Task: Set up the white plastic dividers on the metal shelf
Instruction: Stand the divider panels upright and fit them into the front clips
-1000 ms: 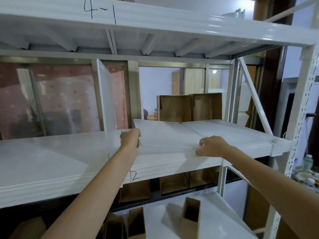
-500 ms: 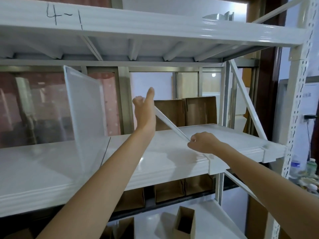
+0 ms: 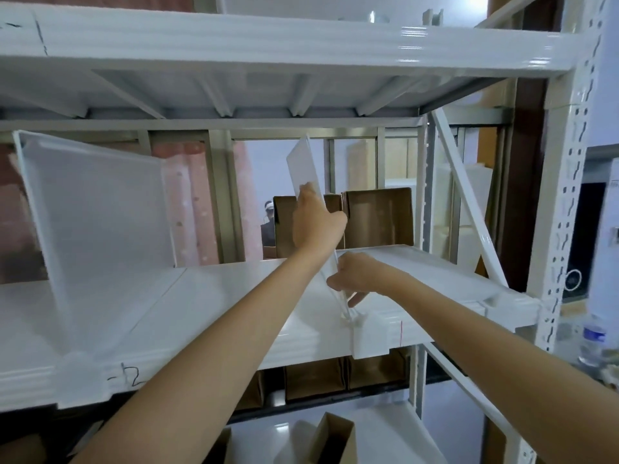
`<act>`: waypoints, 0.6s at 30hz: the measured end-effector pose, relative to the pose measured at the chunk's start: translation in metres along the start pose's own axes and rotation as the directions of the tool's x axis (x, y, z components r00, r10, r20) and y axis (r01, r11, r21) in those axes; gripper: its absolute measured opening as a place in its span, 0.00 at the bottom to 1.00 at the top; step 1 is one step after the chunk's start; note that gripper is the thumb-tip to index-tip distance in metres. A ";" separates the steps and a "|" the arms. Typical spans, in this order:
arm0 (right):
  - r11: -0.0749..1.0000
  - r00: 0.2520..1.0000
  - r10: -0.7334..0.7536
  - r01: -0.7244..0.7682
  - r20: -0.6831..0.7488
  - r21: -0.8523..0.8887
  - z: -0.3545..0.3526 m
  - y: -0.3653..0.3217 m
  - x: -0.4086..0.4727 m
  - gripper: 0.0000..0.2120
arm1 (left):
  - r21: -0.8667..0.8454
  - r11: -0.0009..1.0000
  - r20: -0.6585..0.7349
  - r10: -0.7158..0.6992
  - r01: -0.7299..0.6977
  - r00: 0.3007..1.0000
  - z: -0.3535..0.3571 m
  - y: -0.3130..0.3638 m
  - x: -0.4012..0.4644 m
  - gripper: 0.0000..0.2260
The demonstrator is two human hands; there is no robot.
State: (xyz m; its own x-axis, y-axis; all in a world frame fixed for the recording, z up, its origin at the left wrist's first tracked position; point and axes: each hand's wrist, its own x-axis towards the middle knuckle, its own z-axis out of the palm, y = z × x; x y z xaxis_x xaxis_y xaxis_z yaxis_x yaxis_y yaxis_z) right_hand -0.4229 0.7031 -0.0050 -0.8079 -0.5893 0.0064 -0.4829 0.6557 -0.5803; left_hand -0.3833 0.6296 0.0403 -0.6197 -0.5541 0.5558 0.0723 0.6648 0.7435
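Both hands on a thin, frosted plastic divider, flat and rectangular, standing on edge on the glossy white metal shelf, running near to far. Left hand grips it mid-height, right hand pinches it low by the front clip. Another divider stands far left, open shelf between.

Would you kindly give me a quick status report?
Left hand grips second divider high; right hand pinches it low. Divider upright on shelf. Nothing in the way.
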 end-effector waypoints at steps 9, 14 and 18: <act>0.996 0.991 -0.081 0.083 0.110 -0.015 -0.007 0.012 0.017 0.21 | 0.240 0.956 0.222 -0.222 0.168 0.949 0.014 -0.006 -0.006 0.23; 0.984 0.952 -0.137 0.163 0.275 -0.076 -0.032 0.037 0.023 0.29 | 0.154 0.944 0.244 -0.324 0.293 0.914 0.010 -0.009 -0.001 0.18; 0.943 0.967 -0.134 0.192 0.217 -0.271 -0.032 0.059 0.024 0.26 | 0.107 0.938 0.256 -0.346 0.329 0.903 0.013 -0.014 0.004 0.17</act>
State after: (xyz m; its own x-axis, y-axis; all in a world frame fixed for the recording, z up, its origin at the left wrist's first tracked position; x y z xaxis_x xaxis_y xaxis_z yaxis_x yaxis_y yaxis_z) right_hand -0.4812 0.7430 -0.0132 -0.6429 -0.7602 -0.0931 -0.7020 0.6335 -0.3253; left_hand -0.3970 0.6248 0.0267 -0.7846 -0.6018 0.1494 -0.2193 0.4947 0.8409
